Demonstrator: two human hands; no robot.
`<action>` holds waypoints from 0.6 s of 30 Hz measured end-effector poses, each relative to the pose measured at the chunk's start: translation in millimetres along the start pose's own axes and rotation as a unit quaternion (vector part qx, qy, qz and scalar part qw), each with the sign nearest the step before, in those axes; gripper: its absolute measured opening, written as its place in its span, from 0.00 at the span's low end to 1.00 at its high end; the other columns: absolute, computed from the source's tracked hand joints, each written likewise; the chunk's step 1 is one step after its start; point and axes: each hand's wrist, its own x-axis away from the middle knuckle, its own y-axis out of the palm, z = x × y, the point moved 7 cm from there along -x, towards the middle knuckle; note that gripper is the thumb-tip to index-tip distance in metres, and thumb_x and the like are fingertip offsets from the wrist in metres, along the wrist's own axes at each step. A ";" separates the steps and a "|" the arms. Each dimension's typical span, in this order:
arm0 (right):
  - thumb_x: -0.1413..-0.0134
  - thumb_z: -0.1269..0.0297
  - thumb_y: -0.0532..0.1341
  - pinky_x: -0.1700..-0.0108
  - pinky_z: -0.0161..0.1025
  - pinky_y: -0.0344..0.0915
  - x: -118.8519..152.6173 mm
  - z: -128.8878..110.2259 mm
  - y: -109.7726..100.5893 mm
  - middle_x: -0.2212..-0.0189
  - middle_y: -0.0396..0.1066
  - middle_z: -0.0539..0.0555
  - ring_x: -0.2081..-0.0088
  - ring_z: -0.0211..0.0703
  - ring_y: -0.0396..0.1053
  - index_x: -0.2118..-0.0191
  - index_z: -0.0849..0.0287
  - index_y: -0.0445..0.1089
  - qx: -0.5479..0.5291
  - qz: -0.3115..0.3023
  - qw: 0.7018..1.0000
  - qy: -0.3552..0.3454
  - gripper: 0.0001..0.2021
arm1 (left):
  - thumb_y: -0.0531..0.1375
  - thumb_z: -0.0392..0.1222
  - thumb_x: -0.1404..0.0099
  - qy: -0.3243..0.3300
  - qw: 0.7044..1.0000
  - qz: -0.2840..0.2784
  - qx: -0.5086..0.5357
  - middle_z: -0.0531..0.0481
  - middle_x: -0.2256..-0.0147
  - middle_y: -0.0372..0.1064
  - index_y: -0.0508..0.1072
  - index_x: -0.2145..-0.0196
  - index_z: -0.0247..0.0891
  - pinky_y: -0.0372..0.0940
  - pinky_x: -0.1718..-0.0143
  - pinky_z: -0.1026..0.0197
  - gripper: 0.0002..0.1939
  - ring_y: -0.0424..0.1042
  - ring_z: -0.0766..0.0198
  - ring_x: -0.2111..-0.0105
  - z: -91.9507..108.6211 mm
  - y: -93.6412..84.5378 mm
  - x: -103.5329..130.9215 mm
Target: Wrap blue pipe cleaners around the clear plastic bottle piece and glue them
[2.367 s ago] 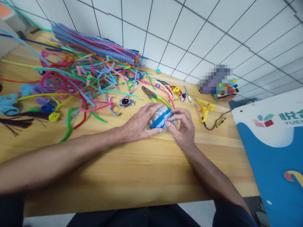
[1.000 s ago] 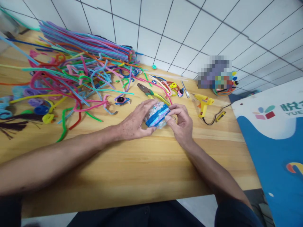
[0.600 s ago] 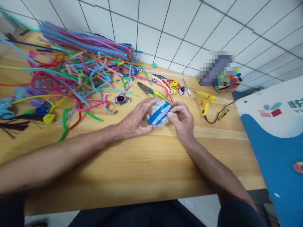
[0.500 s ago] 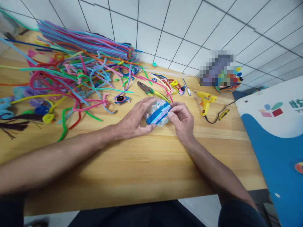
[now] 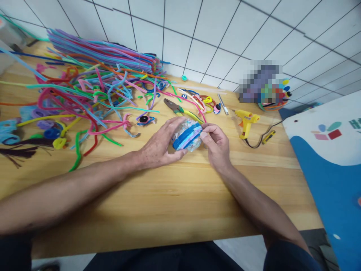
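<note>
Between my hands is a rounded, partly see-through piece (image 5: pixel 188 136) with bands of blue, light blue and purple pipe cleaner across it. My left hand (image 5: pixel 162 143) grips it from the left, fingers over the far side and thumb along the near edge. At its right edge, the thumb and index finger of my right hand (image 5: pixel 216 145) pinch the ends of the bands; the exact contact is partly hidden by the fingers. Just beyond the piece lie pliers (image 5: pixel 177 108) with yellow-green handles.
Loose coloured pipe cleaners (image 5: pixel 93 94) cover the table's left side, with a thick bundle (image 5: pixel 104 51) by the tiled wall. A yellow glue gun (image 5: pixel 246 121) with a black cord, a small yellow cutter (image 5: pixel 269 137) and a silver pen-like tool (image 5: pixel 222 104) lie to the right.
The striped piece has tilted very slightly within my hands. Both hands keep nearly the same hold, and the camera view has shifted a little.
</note>
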 end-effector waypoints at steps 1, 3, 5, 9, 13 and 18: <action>0.40 0.48 0.73 0.57 0.40 0.75 0.0 2.2 1.1 0.55 0.77 0.51 0.58 0.42 0.76 0.63 0.51 0.75 -0.012 -0.001 1.000 0.013 0.14 | 0.67 0.51 0.31 -0.012 1.000 0.004 0.000 0.32 0.27 0.59 0.48 0.22 0.43 0.62 0.26 0.32 0.48 0.62 0.38 0.26 -1.7 -0.6 0.7; 0.40 0.49 0.73 0.59 0.39 0.74 -0.2 7.2 3.2 0.58 0.77 0.50 0.62 0.40 0.73 0.63 0.52 0.75 -0.033 -0.003 0.999 0.042 0.14 | 0.68 0.54 0.31 -0.036 0.999 0.011 0.002 0.31 0.28 0.60 0.50 0.23 0.41 0.64 0.26 0.34 0.48 0.65 0.39 0.28 -5.1 -2.0 1.8; 0.41 0.49 0.73 0.60 0.39 0.72 -0.5 11.0 5.1 0.61 0.76 0.49 0.65 0.39 0.71 0.64 0.52 0.74 -0.046 -0.006 0.997 0.065 0.14 | 0.68 0.56 0.30 -0.043 0.999 0.016 0.003 0.30 0.29 0.63 0.54 0.25 0.40 0.65 0.28 0.35 0.45 0.67 0.39 0.29 -6.5 -3.0 1.9; 0.44 0.49 0.74 0.64 0.38 0.70 -1.5 11.6 6.4 0.67 0.74 0.47 0.69 0.39 0.67 0.65 0.53 0.73 -0.059 0.002 0.994 0.087 0.16 | 0.68 0.57 0.29 -0.025 0.999 0.018 -0.011 0.31 0.30 0.64 0.56 0.26 0.41 0.65 0.28 0.34 0.43 0.67 0.39 0.29 -5.0 -2.8 0.3; 0.46 0.48 0.75 0.64 0.37 0.69 -0.5 9.1 6.3 0.67 0.74 0.47 0.68 0.39 0.66 0.66 0.53 0.74 -0.068 0.016 0.992 0.109 0.16 | 0.68 0.57 0.30 -0.028 1.000 0.013 0.000 0.31 0.30 0.62 0.52 0.24 0.41 0.64 0.27 0.34 0.46 0.65 0.39 0.28 -6.3 0.2 0.5; 0.46 0.49 0.75 0.64 0.37 0.68 0.0 5.1 6.2 0.64 0.75 0.49 0.66 0.40 0.67 0.66 0.52 0.75 -0.071 0.019 0.992 0.104 0.15 | 0.69 0.55 0.30 -0.020 1.000 0.017 0.010 0.32 0.28 0.60 0.49 0.22 0.43 0.64 0.27 0.34 0.49 0.64 0.38 0.28 -5.4 1.4 1.4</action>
